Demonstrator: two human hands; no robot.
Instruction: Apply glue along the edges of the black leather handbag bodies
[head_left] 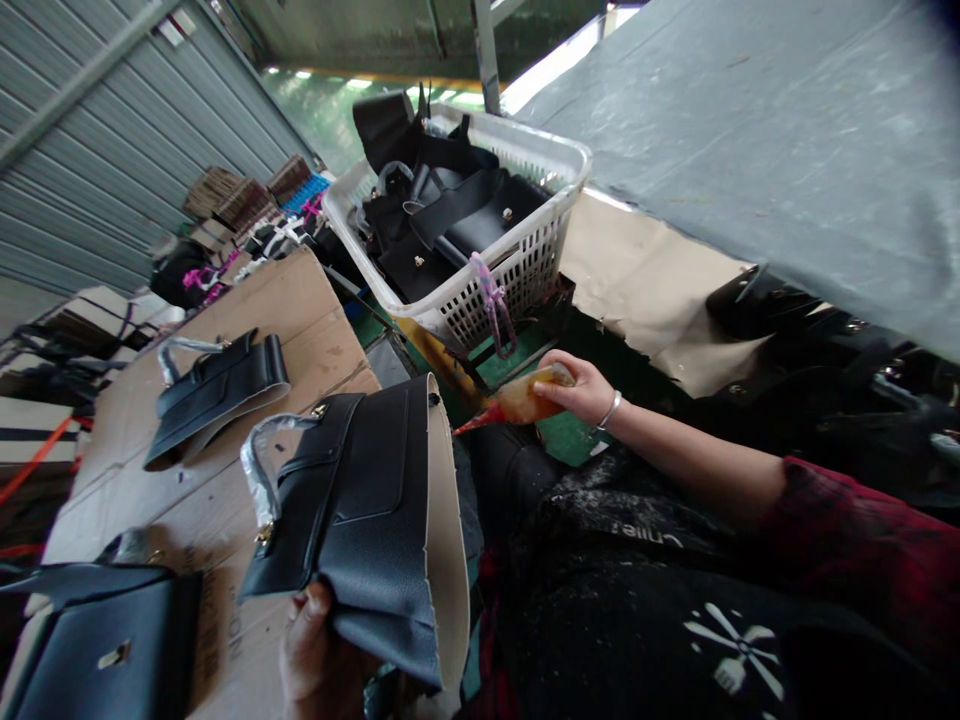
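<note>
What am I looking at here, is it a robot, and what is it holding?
There's no robot here, just a person using two bare hands. There is one picture, taken by a camera worn on the person's head, looking forward and down.

The left hand grips a black bag whose handle has a see-through wrapping. The right hand holds a squeezy bottle with something orange inside and a thin red tip. The tip points towards the bag's open, pale edge.

On the left, two more black bags lie on brown cardboard. Farther ahead, a white basket holds a heap of black bags or bag parts.
</note>
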